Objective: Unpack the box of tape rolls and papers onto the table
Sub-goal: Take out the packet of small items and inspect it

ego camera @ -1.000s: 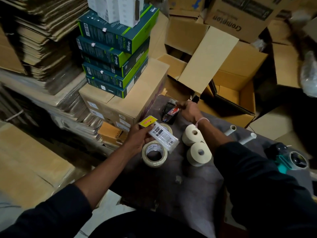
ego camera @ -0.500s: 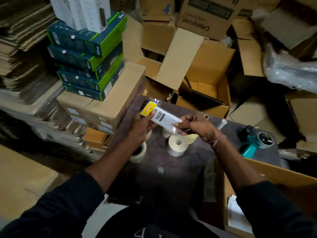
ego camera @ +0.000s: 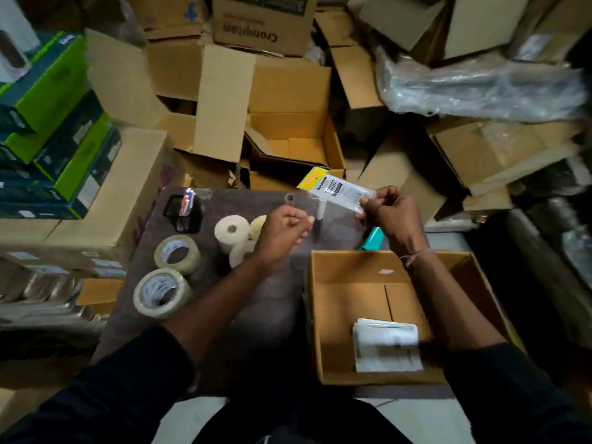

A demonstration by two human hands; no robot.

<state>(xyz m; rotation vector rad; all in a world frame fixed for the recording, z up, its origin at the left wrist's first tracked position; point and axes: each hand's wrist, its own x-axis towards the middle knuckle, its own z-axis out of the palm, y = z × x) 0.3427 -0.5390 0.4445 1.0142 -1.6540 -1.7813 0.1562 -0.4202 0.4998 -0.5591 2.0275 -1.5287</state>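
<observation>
Clear plastic crinkles between the fingertips (ego camera: 365,205) of my right hand (ego camera: 392,216), which pinch the near end of a small packet (ego camera: 336,187) with a yellow header card; its long axis runs away from me and to the left, over the table's far edge. My left hand (ego camera: 282,233) is loosely curled and holds nothing, hovering just above the white paper rolls (ego camera: 232,232). Beyond them, two clear tape rolls (ego camera: 161,291) lie flat on the dark table (ego camera: 256,299). Directly under my right forearm sits the open box (ego camera: 349,270), and a white bundle of papers (ego camera: 386,344) lies in its near corner, so my right hand is nearer to it, I judge.
</observation>
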